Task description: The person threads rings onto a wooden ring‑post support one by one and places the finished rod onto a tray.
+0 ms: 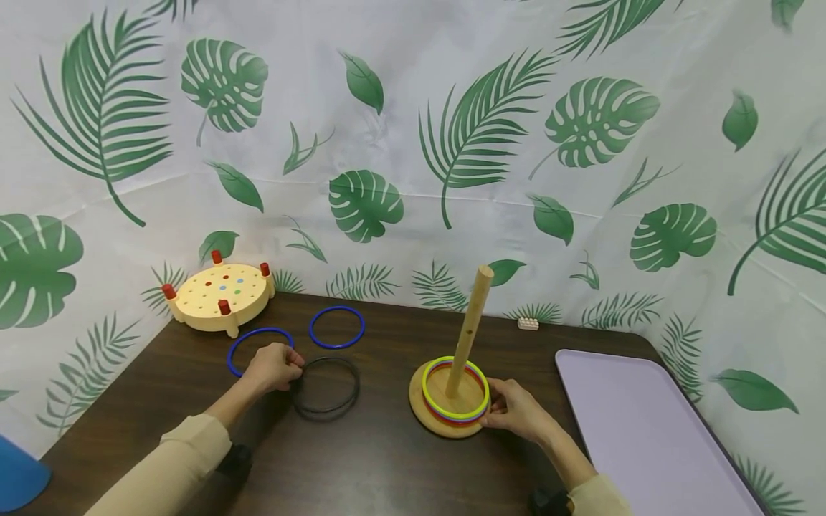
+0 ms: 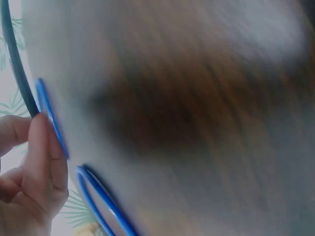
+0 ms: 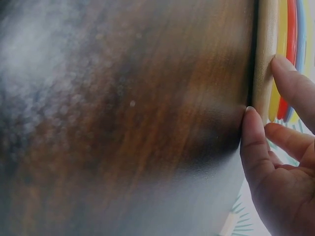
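My left hand (image 1: 274,367) pinches a black ring (image 2: 17,64) at its left side between thumb and fingers. A second dark outline lies close along that ring in the head view. Around the left hand are two blue rings: one blue ring (image 1: 229,352) partly behind the hand, the other blue ring (image 1: 337,347) farther back. My right hand (image 1: 516,412) grips the right edge of a round wooden base (image 1: 418,403), fingertips at its rim in the right wrist view. From this base rises a wooden post (image 1: 472,326), tilted right in the head view. Stacked yellow, red and blue rings (image 3: 291,44) encircle it.
A round cream pegboard toy (image 1: 222,294) with red pegs stands at the back left. A lilac tray (image 1: 632,423) lies on the right. A small cream block (image 1: 528,324) sits at the back edge, and something blue (image 1: 19,476) shows at lower left.
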Available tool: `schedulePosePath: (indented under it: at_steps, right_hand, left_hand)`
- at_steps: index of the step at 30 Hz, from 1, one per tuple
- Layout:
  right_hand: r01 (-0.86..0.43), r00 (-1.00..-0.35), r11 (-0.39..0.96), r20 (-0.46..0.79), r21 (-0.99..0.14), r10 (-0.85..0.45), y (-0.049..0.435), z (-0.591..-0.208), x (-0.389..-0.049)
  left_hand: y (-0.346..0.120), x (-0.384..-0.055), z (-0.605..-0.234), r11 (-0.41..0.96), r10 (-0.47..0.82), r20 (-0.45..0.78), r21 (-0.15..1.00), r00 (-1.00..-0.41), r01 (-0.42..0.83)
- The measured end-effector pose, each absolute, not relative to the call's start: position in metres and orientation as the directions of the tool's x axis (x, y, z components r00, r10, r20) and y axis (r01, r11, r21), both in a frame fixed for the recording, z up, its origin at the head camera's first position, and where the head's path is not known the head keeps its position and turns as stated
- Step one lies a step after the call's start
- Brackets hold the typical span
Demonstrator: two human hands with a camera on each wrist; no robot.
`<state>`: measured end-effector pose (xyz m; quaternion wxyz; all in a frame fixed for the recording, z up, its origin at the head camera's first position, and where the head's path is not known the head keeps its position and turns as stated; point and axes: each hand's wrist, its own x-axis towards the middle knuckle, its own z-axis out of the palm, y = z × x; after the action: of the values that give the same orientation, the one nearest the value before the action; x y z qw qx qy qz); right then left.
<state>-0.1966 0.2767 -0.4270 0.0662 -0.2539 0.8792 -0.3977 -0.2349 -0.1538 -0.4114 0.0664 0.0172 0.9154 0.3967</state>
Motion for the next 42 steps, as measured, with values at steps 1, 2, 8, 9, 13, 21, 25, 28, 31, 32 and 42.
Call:
schedulePosePath:
  at_steps: [1,2,8,9,13,21,25,28,31,32,42]
  right_hand:
    - [-0.394,-0.863,0.556,0.086,-0.732,-0.499,0.277,-0.427,-0.197]
    - [-0.395,-0.863,0.557,0.087,-0.73,-0.498,0.277,-0.428,-0.197]
    - [-0.42,-0.864,0.578,0.114,-0.699,-0.491,0.277,-0.43,-0.197]
    - [-0.424,-0.864,0.582,0.118,-0.694,-0.489,0.277,-0.43,-0.197]
    - [-0.433,-0.861,0.579,0.128,-0.691,-0.491,0.277,-0.43,-0.197]
    - [-0.435,-0.859,0.571,0.132,-0.697,-0.494,0.277,-0.428,-0.196]
    - [-0.454,-0.85,0.555,0.151,-0.697,-0.506,0.277,-0.429,-0.197]
    - [-0.451,-0.85,0.557,0.146,-0.697,-0.506,0.277,-0.43,-0.197]
    - [-0.442,-0.853,0.562,0.135,-0.699,-0.504,0.276,-0.431,-0.197]
    - [-0.441,-0.853,0.562,0.132,-0.7,-0.505,0.276,-0.43,-0.196]
    - [-0.46,-0.84,0.537,0.15,-0.707,-0.522,0.276,-0.426,-0.196]
  left_hand:
    - [-0.153,-0.235,-0.41,0.666,0.088,-0.115,0.746,-0.989,-0.027]
    - [-0.153,-0.235,-0.409,0.642,0.092,-0.121,0.766,-0.988,-0.035]
    - [-0.141,-0.235,-0.392,0.434,0.154,-0.131,0.9,-0.979,-0.052]
    - [-0.138,-0.236,-0.388,0.401,0.167,-0.124,0.915,-0.978,-0.048]
    - [-0.122,-0.236,-0.368,0.296,0.192,-0.084,0.955,-0.978,-0.024]
    - [-0.084,-0.231,-0.316,0.172,0.219,-0.009,0.985,-0.976,0.029]
    - [-0.059,-0.228,-0.288,0.096,0.264,0.044,0.993,-0.964,0.071]
    - [-0.041,-0.227,-0.277,0.053,0.31,0.09,0.992,-0.946,0.112]
    - [-0.021,-0.229,-0.275,0.026,0.337,0.119,0.99,-0.934,0.135]
    - [-0.016,-0.23,-0.275,0.025,0.344,0.12,0.99,-0.931,0.136]
    - [0.016,-0.239,-0.293,0.06,0.375,0.078,0.992,-0.924,0.108]
